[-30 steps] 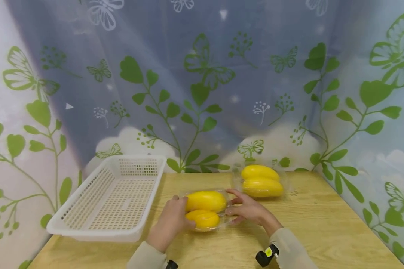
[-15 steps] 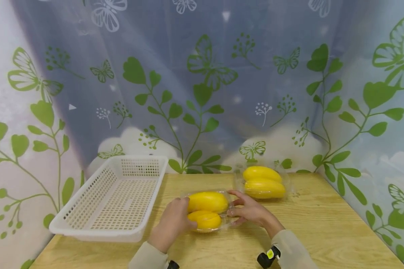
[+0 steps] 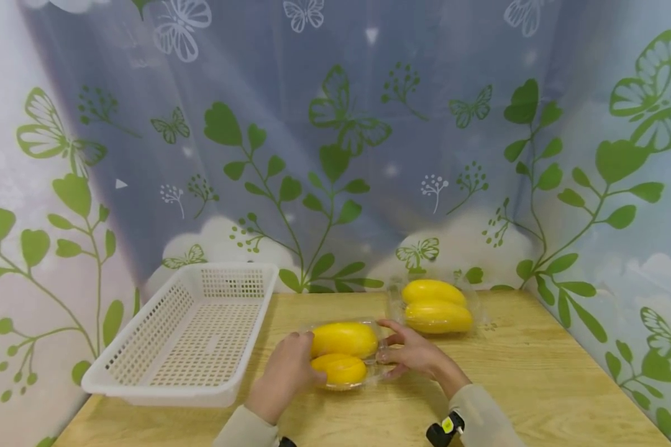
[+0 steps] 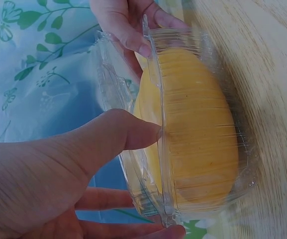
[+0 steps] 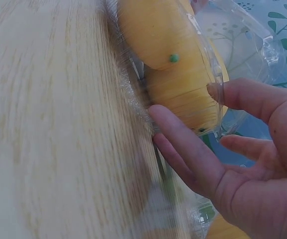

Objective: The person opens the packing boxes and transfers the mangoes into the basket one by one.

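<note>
Two yellow mangoes (image 3: 345,339) lie inside a clear plastic clamshell box (image 4: 164,164) in front of me on the table. My left hand (image 3: 285,375) grips the box's left end. In the left wrist view its thumb presses on the rim and its fingers lie along the far side. At the box's right end my right hand (image 3: 416,354) holds on, its thumb at the rim and other fingers reaching low along the side wall, as the right wrist view shows. The box's lid part stands partly raised in the wrist views.
A white plastic basket (image 3: 237,372) with holed walls stands on the left, with nothing in it. Behind my right hand, a second clear box with two mangoes (image 3: 438,316) sits on the wooden table (image 3: 537,372). A patterned curtain (image 3: 335,186) hangs behind.
The head view has shifted slightly. Both hands keep their hold on the box, which stays in the same place on the table.
</note>
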Demonstrator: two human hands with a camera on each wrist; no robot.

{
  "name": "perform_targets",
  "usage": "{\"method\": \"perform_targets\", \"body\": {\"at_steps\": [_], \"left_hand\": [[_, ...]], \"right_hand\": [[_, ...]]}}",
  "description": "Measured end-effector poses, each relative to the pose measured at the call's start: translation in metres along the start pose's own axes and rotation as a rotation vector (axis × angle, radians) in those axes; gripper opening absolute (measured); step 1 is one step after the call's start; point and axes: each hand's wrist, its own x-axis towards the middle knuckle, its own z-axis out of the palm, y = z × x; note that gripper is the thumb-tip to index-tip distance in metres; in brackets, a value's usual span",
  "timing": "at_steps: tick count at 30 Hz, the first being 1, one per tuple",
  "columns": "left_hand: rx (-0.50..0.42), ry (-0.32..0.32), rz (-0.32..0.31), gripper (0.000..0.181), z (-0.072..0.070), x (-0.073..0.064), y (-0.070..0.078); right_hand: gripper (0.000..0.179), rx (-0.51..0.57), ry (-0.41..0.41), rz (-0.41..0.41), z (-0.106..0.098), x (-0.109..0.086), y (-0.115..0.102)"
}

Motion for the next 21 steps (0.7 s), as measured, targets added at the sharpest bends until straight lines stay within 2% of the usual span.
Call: {"method": "perform_targets", "body": {"at_steps": [21], "left_hand": [[-0.007, 0.006, 0.009, 0.055, 0.0025, 0.001, -0.0021]], "right_hand": [[0.081, 0.005, -0.006, 0.001, 0.0, -0.0001, -0.0011]]}}
